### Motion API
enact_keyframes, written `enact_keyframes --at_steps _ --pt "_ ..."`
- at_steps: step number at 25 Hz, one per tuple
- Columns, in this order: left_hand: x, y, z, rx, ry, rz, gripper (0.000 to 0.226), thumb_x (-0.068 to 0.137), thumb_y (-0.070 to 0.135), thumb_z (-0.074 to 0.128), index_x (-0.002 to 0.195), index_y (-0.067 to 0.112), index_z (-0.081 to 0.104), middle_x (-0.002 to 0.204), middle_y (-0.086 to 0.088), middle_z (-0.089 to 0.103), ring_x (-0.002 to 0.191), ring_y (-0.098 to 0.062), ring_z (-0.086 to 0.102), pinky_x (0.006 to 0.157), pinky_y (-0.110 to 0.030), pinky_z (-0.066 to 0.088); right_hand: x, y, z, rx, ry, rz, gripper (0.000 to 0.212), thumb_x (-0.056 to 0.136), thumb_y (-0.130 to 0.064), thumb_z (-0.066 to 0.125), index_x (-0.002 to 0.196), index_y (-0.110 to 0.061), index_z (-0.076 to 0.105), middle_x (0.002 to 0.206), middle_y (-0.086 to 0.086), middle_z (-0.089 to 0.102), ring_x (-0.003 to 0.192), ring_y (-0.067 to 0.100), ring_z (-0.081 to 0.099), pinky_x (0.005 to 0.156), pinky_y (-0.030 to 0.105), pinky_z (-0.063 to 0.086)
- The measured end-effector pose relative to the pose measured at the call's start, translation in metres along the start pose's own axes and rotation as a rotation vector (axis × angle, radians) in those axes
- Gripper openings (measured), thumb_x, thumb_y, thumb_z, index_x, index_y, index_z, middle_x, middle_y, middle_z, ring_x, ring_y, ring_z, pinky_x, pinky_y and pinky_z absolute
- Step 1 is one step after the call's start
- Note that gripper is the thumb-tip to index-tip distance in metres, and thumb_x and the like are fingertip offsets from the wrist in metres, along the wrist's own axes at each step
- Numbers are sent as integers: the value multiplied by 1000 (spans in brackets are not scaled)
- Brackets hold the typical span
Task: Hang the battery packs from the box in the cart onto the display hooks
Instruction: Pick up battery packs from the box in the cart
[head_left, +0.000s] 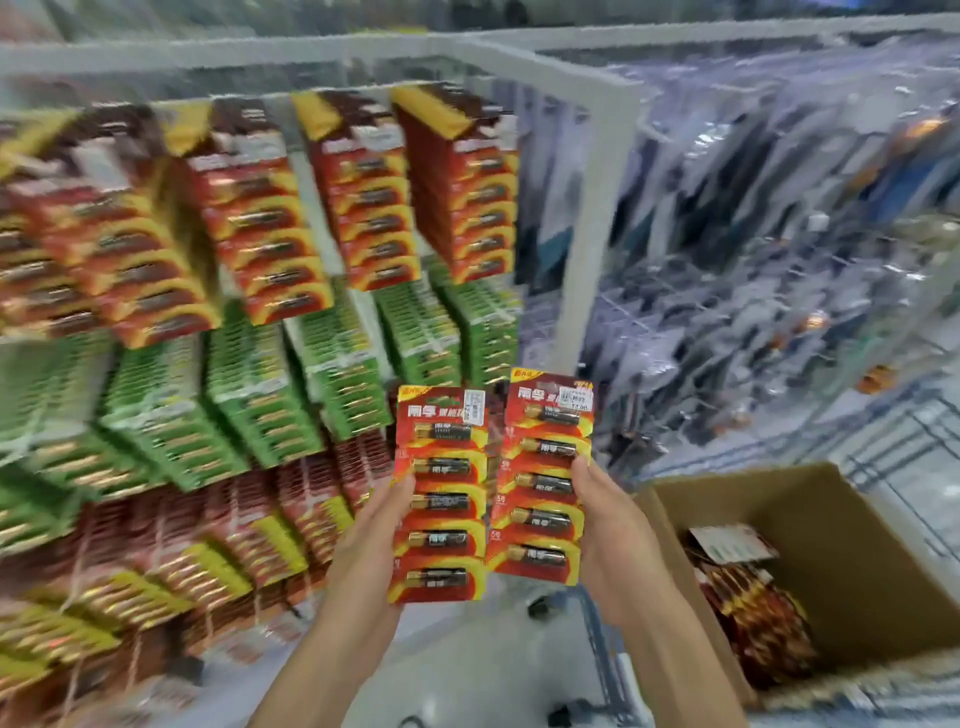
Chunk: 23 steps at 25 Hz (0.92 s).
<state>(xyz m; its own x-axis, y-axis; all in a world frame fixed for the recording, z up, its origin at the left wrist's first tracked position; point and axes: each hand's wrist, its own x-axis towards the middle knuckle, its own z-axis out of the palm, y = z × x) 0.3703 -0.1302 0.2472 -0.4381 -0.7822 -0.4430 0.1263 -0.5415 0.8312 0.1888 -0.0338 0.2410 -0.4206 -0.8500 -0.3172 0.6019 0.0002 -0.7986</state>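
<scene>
My left hand grips a red and yellow battery pack by its left edge, thumb on the front. My right hand grips a second red battery pack by its right edge. Both packs are upright, side by side, in front of the display. Full hooks of red packs fill the top row, green packs the row below, with red and yellow ones lower down. At the lower right is the open cardboard box, with more battery packs lying inside it.
A white shelf frame post stands right of the battery hooks. Beyond it hang clear-bagged goods. The cart's wire rim shows under the box. Pale floor lies below my arms.
</scene>
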Motion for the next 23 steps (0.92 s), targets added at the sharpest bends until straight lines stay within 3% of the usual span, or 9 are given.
enact_keyframes --at_steps 7,9,11,14,18,23 --pt "-40 44 -115 -120 229 186 46 93 49 65 135 27 66 122 -9 76 107 -32 75 86 -48 57 19 34 121 -80 -179 103 41 101 -33 53 135 -12 62 121 13 74 106 31 73 80 46 62" --pt "-53 59 -144 -126 260 227 40 96 48 62 131 29 67 119 -7 77 108 -30 75 93 -50 57 21 48 153 -98 -229 124 45 98 -36 56 137 -15 61 123 11 74 108 30 73 83 47 61" --pt "-64 72 -175 -123 273 263 39 97 49 58 129 28 69 117 -6 78 107 -28 76 90 -47 56 18 62 187 -130 -282 121 38 101 -35 54 133 -17 64 119 8 76 107 26 74 87 48 60" --pt "-82 95 -232 -129 309 308 44 94 52 56 128 26 70 119 -9 77 109 -31 75 91 -48 55 13 90 244 -164 -316 123 30 104 -31 50 126 -19 67 111 4 79 97 22 77 81 44 61" --pt "-100 126 -311 -152 333 318 39 98 42 58 129 20 68 118 -11 77 108 -33 75 96 -52 56 2 134 318 -180 -327 129 35 104 -34 50 130 -16 67 115 11 77 101 31 75 79 46 61" --pt "-109 160 -407 -221 340 325 41 98 38 60 131 16 68 122 -18 74 110 -42 72 97 -60 55 -8 184 402 -163 -308 156 37 104 -33 50 126 -10 69 106 15 76 88 34 75 71 45 63"
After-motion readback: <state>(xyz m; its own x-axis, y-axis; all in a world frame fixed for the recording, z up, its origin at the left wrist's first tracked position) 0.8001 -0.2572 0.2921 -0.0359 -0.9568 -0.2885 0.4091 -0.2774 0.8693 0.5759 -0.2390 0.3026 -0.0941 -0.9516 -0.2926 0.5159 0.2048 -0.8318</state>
